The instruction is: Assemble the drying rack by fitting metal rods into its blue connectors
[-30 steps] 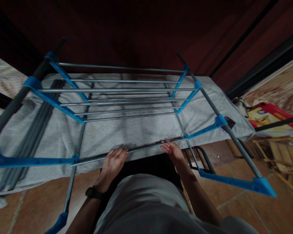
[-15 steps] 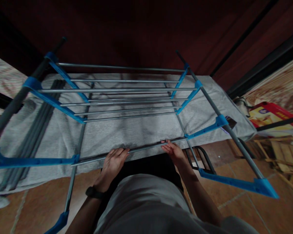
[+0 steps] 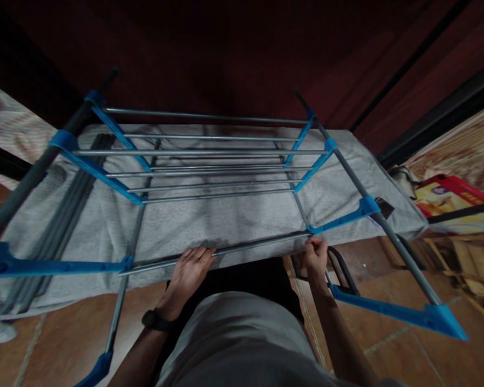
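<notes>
A partly built rack of grey metal tubes and blue plastic brackets stands over a grey-covered surface. My left hand, with a dark watch at the wrist, lies over the front metal rod, fingers curled on it left of its middle. Close to the rod's right end, my right hand is closed around the rack's upright tube, just below a blue bracket; its fingertips are partly hidden. The rod's left end reaches past the left blue bracket. Several crossbars span the rack farther back.
Several loose dark tubes lie together on the grey cloth at left. A small dark item sits by the right post. Right of the surface are a red and yellow box and a wooden frame.
My right hand has left the middle part of the rod and moved right to the upright tube, its fingers closing. The left hand stays on the rod. The view has shifted slightly.
</notes>
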{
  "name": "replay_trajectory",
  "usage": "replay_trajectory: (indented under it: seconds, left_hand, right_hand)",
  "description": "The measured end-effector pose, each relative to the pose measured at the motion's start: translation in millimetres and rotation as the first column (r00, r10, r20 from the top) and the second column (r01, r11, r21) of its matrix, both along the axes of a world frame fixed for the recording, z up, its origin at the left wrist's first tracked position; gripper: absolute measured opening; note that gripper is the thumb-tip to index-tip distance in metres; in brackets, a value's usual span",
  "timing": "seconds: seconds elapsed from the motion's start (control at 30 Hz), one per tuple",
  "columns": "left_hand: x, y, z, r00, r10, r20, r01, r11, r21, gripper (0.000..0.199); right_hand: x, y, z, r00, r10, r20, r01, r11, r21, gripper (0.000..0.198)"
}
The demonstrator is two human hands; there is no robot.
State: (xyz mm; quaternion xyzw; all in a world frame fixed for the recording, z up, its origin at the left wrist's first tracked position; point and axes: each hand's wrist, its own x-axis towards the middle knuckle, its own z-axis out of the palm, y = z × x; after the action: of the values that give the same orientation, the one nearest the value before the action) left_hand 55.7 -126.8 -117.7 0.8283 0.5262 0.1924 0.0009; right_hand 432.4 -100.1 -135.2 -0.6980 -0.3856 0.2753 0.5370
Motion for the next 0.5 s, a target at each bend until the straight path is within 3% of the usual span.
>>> replay_trajectory:
  seconds: [0.07, 0.1, 0.27, 0.5]
  left_hand:
    - [0, 0, 0.9, 1.0, 0.003, -0.002, -0.003, 1.0, 0.013, 0.028]
    - [0, 0, 0.7, 1.0, 0.002, -0.008, -0.002, 1.0, 0.019, 0.028]
    - [-2, 0, -3.9, 0.999, -0.013, -0.03, 0.014, 0.999, 0.035, 0.029]
    - [-2, 1, -7.7, 0.998, -0.001, -0.067, 0.003, 0.999, 0.038, 0.03]
  right_hand:
    - [15, 2, 0, 0.973, -0.148, 0.175, 0.139, 0.988, 0.061, 0.043]
    - [21, 3, 0, 0.957, -0.159, 0.241, 0.15, 0.987, 0.057, 0.045]
    - [35, 13, 0, 0.944, 0.12, 0.309, -0.083, 0.988, -0.13, 0.04]
    - [28, 15, 9, 0.879, 0.096, 0.467, 0.015, 0.974, -0.228, 0.051]
